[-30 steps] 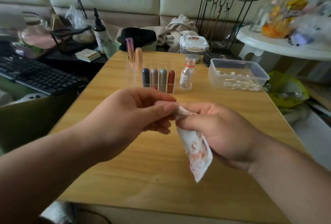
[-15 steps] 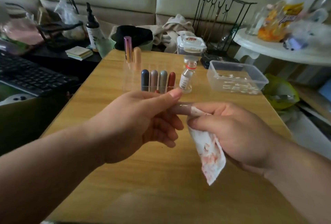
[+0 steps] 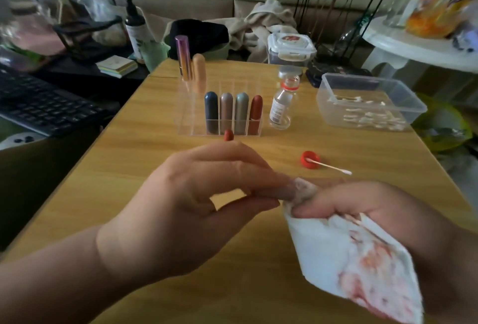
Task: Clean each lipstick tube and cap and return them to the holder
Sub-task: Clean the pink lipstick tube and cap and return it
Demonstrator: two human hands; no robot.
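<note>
1. Lowered toward the near table [image 3: 116,168] edge since half a second ago, both hands are now framed at 6 o'clock. A red bottle cap [image 3: 309,160] with a cotton swab [image 3: 333,167] resting on it is uncovered at 1 o'clock of them.
2. A mauve lipstick tube [image 3: 283,190] is pinched between the thumb and fingers of the left hand [image 3: 196,209]. Its free end is wrapped in a stained tissue [image 3: 349,259], which is gripped in the curled fingers of the right hand [image 3: 375,207].
3. The tube's long axis is laid roughly from 9 to 3 o'clock, bridging the two hands above the table.
4. The holder [image 3: 191,116] is seen at 11 o'clock of the grip, well apart. Four capped lipsticks are stood upright in its front row, and the slot at the left end looks empty.
5. The left hand is judged the nearer to the holder. The tube would have to be turned upright before it is dropped in.
6. The holder's contents are unchanged from the earlier frames, and a small red piece [image 3: 228,134] is left lying just in front of it.
</note>
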